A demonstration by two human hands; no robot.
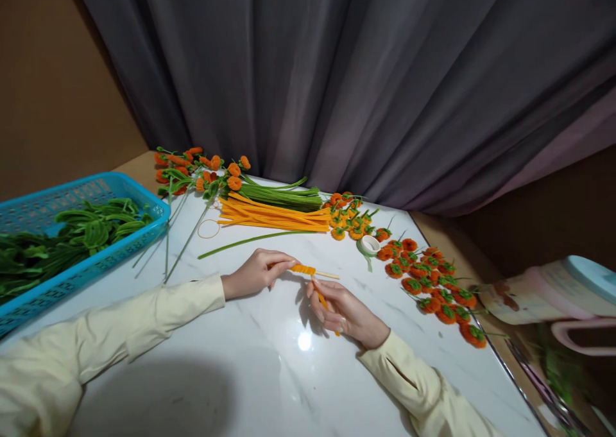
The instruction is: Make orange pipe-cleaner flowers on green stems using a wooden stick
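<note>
Over the middle of the white marbled table, my left hand pinches one end of a thin wooden stick. An orange pipe cleaner is wound in close coils around the stick, whose bare tip points right. My right hand has its fingers closed on the loose tail of that pipe cleaner, just right of and below the coils. Beyond my hands lies a single green pipe cleaner. Behind it are a bundle of orange pipe cleaners and a bundle of green pipe cleaners.
At left stands a blue plastic basket holding green fuzzy leaves. Orange flowers on stems lie at the back left. Several small orange flower heads spread along the right, near a roll of ribbon. A large cup is at far right.
</note>
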